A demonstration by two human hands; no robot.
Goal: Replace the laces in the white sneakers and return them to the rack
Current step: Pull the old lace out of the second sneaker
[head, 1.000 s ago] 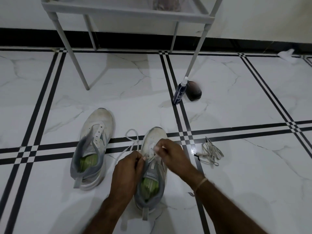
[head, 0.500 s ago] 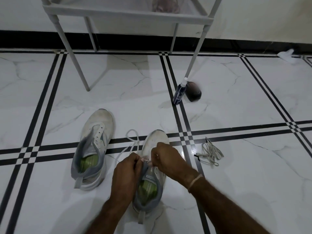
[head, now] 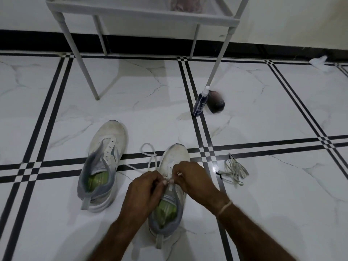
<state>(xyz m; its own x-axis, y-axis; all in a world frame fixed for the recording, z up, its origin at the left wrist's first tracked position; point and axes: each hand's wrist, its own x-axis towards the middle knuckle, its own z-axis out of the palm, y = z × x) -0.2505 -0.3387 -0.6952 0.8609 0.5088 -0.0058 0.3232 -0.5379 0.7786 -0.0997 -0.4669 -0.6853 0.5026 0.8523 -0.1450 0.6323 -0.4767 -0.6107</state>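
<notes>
Near sneaker [head: 175,156] stands on the floor [head: 263,204], toe pointing far, under both hands. Left hand [head: 143,187] pinches the white lace [head: 148,153] at the eyelets. Right hand [head: 192,179] pinches a lace end just beside it. The slack loops left of the toe. Second sneaker [head: 105,161] stands further left. Bundle of laces [head: 234,171] lies right. Spray bottle [head: 200,104] and rack [head: 143,14] are far.

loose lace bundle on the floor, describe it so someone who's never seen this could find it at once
From the white rack come down past the dark spray bottle to the sneaker being laced. Right of it on the tile lies the lace bundle: a loose pale tangle with a dark tip, unlike the lace looping from that shoe.
</notes>
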